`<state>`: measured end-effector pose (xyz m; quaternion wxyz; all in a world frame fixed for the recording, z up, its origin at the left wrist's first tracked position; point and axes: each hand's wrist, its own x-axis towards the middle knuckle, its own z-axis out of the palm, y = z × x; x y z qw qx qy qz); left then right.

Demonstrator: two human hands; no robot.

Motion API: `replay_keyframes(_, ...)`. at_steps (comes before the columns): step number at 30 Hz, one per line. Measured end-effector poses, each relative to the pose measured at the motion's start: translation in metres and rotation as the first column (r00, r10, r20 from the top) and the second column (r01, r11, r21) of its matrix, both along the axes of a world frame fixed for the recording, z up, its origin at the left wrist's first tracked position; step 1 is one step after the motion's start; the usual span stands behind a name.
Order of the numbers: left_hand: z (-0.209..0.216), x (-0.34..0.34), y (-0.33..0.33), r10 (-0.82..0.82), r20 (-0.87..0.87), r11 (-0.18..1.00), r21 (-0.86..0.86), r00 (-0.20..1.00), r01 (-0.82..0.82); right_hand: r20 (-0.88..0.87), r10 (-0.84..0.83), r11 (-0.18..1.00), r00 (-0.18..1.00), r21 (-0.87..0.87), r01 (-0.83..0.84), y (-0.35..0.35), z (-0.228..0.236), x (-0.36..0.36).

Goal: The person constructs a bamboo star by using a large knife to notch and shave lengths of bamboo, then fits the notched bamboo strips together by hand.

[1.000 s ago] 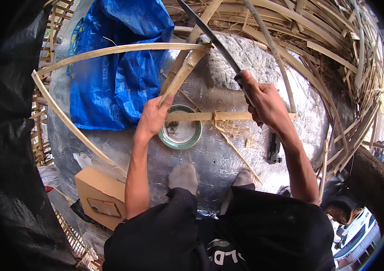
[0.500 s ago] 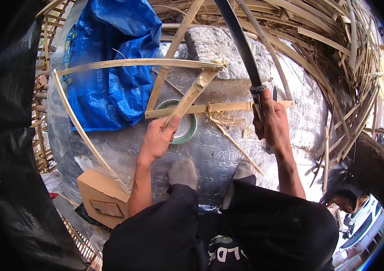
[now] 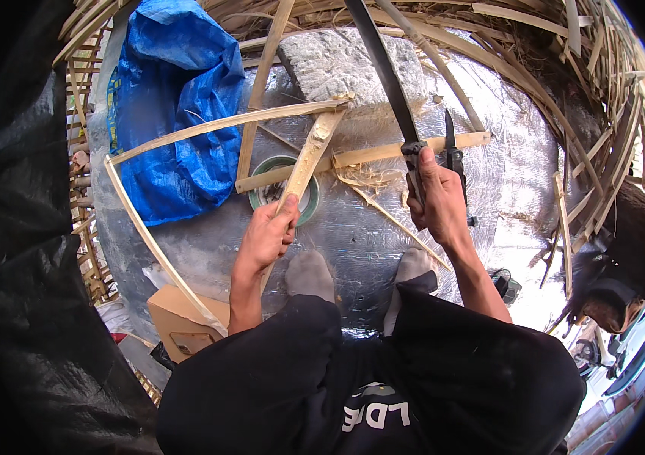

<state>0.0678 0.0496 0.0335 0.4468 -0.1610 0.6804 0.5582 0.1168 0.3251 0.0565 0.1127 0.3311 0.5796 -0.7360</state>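
Note:
My left hand (image 3: 269, 235) is closed around a pale split-bamboo stick (image 3: 309, 155) that slants up and away. At its far end the stick meets a long thin strip (image 3: 216, 125), which bends sharply and runs down at the left. My right hand (image 3: 441, 203) grips the handle of a machete, its long dark blade (image 3: 384, 68) pointing away over a rough stone block (image 3: 349, 64). Just right of that hand, a small black knife (image 3: 453, 152) shows its blade. A flat bamboo bar (image 3: 375, 153) crosses the floor beyond both hands, partly behind the stick.
A green-rimmed bowl (image 3: 311, 208) sits beyond my left hand. Blue sacking (image 3: 178, 114) lies at the left, a cardboard box (image 3: 182, 311) nearer. Bamboo strips (image 3: 595, 98) pile up at far right. Shavings (image 3: 371, 178) litter the silvery floor, with my socked feet (image 3: 311, 274) on it.
The view has shifted, so the stone and sacking appear farther left. The held stick stands a little steeper. More of the small black knife shows beside my right hand; both grips stay closed.

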Motion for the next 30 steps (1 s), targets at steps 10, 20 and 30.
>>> replay_keyframes(10, -0.008, 0.000, -0.007, 0.008, 0.125, 0.994, 0.106, 0.992, -0.021, 0.195, 0.294, 0.927, 0.936, 0.182, -0.329, 0.000, -0.006, -0.033)
replay_keyframes(20, -0.001, -0.001, 0.002, -0.024, 0.074, 0.999, 0.050, 0.997, 0.020, -0.090, 0.178, 0.970, 0.980, 0.186, -0.159, -0.002, 0.027, -0.026)
replay_keyframes(30, 0.020, -0.020, 0.068, -0.220, -0.021, 0.968, 0.115, 0.975, 0.221, -0.259, -0.136, 0.980, 0.956, 0.106, 0.169, 0.031, -0.004, 0.002)
